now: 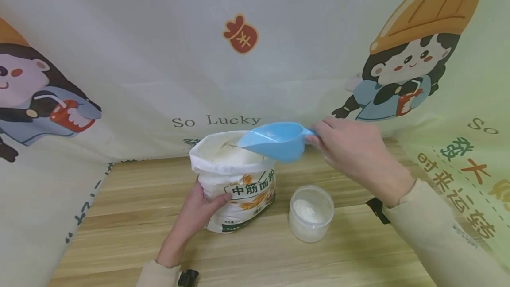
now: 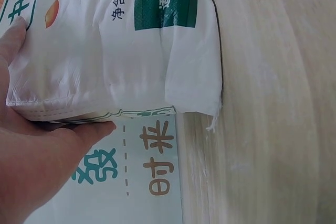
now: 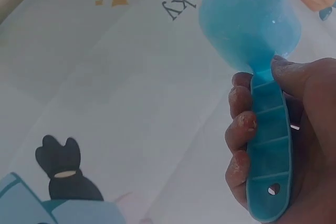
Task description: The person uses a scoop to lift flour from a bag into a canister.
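Observation:
An open white bag of flour (image 1: 228,167) stands on the wooden table, its top rim folded outward and pale flour visible inside. My left hand (image 1: 205,205) holds the bag's lower left side, thumb across the printed front; the left wrist view shows its other fingers along the bag's edge (image 2: 110,72). My right hand (image 1: 346,149) grips the handle of a light blue scoop (image 1: 279,141). The scoop's tip hangs over the right part of the bag's mouth, and its inside looks blue. In the right wrist view, whitish powder marks the fingers (image 3: 244,124) curled round the handle.
A clear round jar (image 1: 311,216) without a lid stands right of the bag, with white powder inside. Behind the wooden table (image 1: 131,207) hangs a printed cloth (image 1: 151,56) with cartoon figures, and more of it lines both sides.

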`<state>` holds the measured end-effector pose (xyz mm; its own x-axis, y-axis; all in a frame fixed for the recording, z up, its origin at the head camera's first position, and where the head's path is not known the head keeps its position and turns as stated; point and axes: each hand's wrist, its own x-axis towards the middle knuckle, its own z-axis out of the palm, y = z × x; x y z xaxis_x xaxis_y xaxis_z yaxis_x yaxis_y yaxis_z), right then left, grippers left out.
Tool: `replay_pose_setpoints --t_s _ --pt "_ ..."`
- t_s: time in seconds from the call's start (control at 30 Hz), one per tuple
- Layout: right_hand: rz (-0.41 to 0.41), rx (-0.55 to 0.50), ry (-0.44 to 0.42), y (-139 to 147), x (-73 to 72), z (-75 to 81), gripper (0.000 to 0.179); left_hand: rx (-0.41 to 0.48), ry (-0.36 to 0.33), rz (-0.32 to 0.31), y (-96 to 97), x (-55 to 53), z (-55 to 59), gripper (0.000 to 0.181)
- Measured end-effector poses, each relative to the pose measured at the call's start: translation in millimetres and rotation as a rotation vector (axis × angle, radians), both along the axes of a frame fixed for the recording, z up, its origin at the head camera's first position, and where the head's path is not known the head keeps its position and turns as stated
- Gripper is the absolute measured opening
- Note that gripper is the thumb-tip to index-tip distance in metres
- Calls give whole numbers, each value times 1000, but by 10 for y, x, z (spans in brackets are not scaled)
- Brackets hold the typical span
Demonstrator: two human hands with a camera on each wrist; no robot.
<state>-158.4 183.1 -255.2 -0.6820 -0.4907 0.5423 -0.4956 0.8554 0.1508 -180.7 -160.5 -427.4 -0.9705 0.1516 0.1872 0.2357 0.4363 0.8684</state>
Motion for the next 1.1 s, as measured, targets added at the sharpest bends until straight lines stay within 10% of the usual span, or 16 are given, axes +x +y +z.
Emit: replay_pose_setpoints --t_s 1.1 --pt "-94 295 -287 -718 -238 226 30 13 23 -3 -4 29 -14 77"
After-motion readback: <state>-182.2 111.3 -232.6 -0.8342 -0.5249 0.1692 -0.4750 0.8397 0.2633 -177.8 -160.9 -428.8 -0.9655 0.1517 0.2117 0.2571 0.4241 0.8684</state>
